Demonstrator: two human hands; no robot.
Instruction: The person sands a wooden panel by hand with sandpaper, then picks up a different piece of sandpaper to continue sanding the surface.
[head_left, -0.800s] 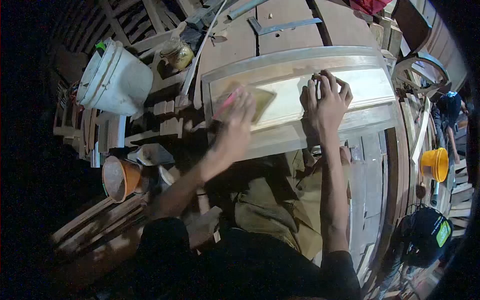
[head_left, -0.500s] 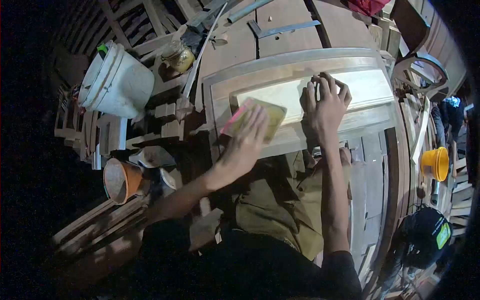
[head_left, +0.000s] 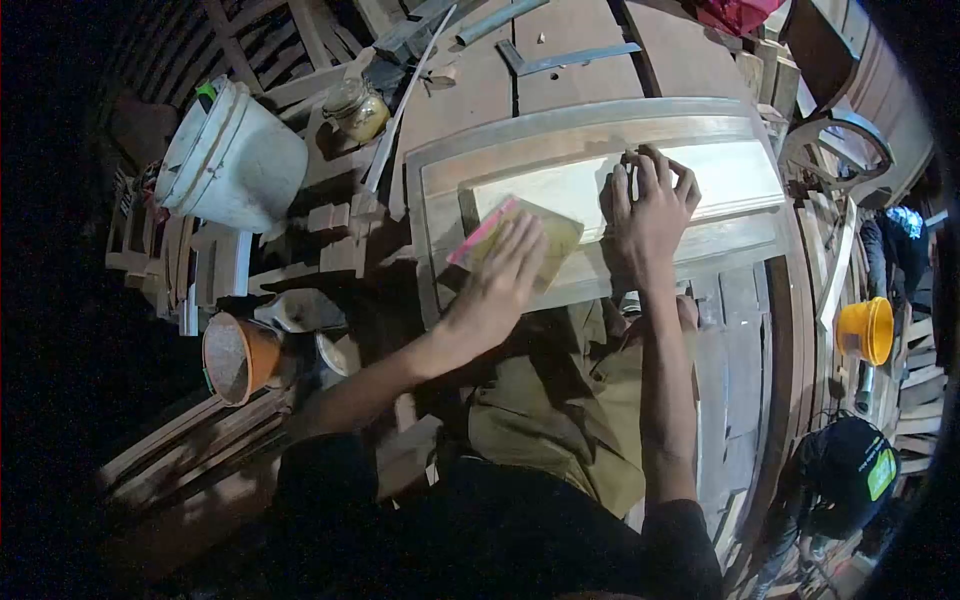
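Note:
My left hand (head_left: pixel 505 270) lies over a yellowish sheet of sandpaper (head_left: pixel 562 232) with a pink edge, holding it against the wood with the fingers laid along it. Beneath is a pale wooden panel (head_left: pixel 720 168), set in a larger framed wooden piece (head_left: pixel 480 158) that slopes across my lap. Farther right, my right hand (head_left: pixel 655 210) rests on the same panel, its fingers bent and apart, the tips touching the surface. A small dark spot by those fingertips is too small to make out.
A metal square (head_left: pixel 575 60) lies on the boards beyond the panel. To the left stand a white bucket (head_left: pixel 245 160), a glass jar (head_left: pixel 358 112) and an orange pot (head_left: pixel 262 358). At right are a yellow bucket (head_left: pixel 868 332) and a person in a dark cap (head_left: pixel 850 465).
My left hand and the sandpaper have shifted slightly right, and the sheet has turned a little. My right hand keeps its place on the panel.

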